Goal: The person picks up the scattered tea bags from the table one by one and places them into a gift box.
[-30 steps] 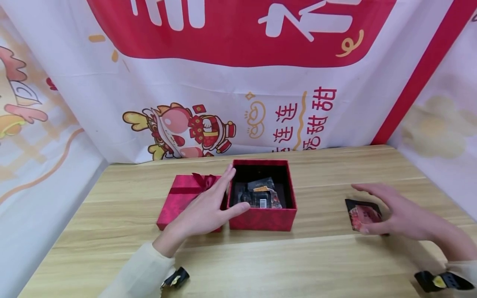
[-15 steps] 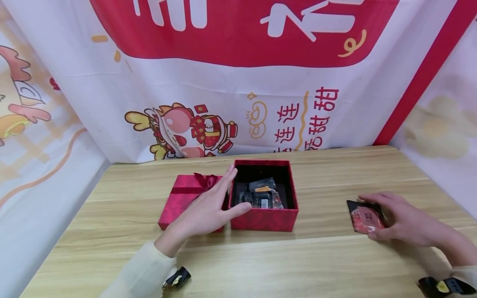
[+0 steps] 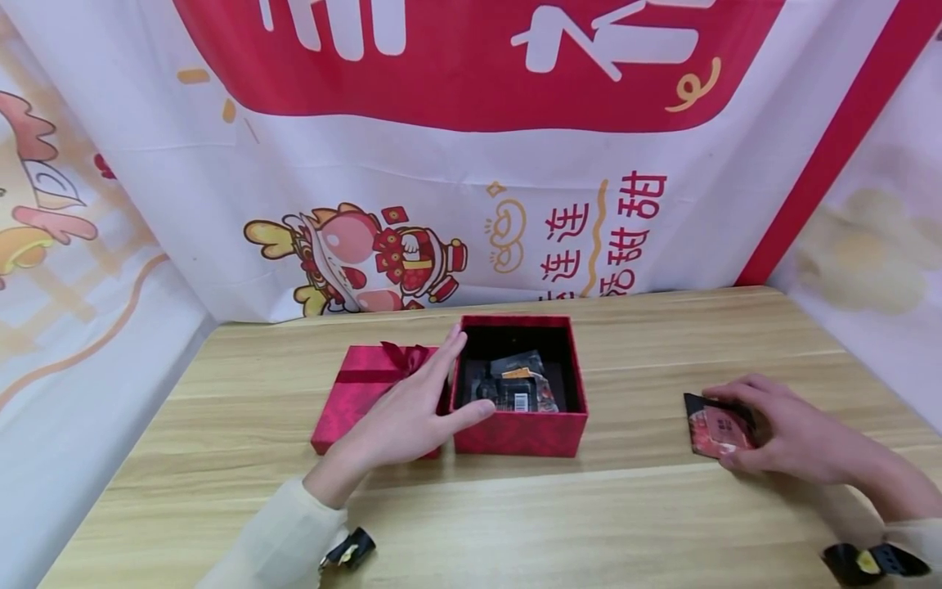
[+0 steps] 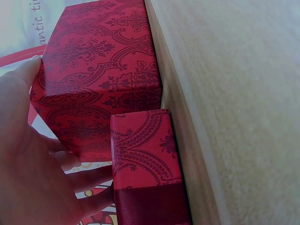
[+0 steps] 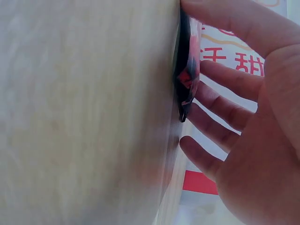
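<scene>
A light wooden table (image 3: 589,523) carries an open red box (image 3: 519,433), its bowed lid (image 3: 361,384) and a snack packet (image 3: 717,427).

L hand (image 3: 401,421) flat, fingers straight, thumb out, R hand (image 3: 791,438) low, fingers curled, both forearms extended

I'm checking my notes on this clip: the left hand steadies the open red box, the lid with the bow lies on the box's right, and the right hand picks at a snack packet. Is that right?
Not quite. In the head view the lid with the bow lies on the left of the open red box, under the left hand. The rest holds: the right hand is on the snack packet.
</scene>
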{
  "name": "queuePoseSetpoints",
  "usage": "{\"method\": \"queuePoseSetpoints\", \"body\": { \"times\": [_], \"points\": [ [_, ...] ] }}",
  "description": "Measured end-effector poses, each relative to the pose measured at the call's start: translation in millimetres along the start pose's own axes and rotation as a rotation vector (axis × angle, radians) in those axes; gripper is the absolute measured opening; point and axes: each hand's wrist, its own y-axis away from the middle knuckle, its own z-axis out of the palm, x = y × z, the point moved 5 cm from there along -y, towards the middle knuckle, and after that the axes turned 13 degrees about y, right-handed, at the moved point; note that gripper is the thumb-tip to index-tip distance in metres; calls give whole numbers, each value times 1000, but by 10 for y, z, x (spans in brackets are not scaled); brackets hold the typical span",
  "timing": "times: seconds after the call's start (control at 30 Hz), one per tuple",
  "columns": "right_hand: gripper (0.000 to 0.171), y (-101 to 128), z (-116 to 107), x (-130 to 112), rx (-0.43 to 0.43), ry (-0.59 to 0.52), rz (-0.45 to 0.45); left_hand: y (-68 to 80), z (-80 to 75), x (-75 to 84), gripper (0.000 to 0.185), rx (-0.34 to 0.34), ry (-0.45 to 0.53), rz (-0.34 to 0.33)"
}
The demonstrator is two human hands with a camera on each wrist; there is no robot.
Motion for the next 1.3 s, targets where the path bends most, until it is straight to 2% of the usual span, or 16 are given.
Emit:
{"method": "queuePoseSetpoints", "body": {
  "times": [0.3,0.77,0.9,1.03,1.17,1.3],
  "points": [
    [98,-2,-14,21,-46,1,42,4,-2,1,103,-3,0,0],
    [75,-40,-43,1,96,-14,-96,2,-1,-9,104,-1,-4,5],
    [76,-49,-43,1,90,3,-75,-3,2,-10,103,-1,-5,8],
    [90,-30,-48,36,64,-2,-43,-5,4,-11,103,-1,-4,7],
    [105,11,-44,96,-2,-43,0,-6,4,-12,104,-1,-5,5],
    [105,27,-32,138,-59,-55,28,-11,2,-12,103,2,-5,4]
  ]
}}
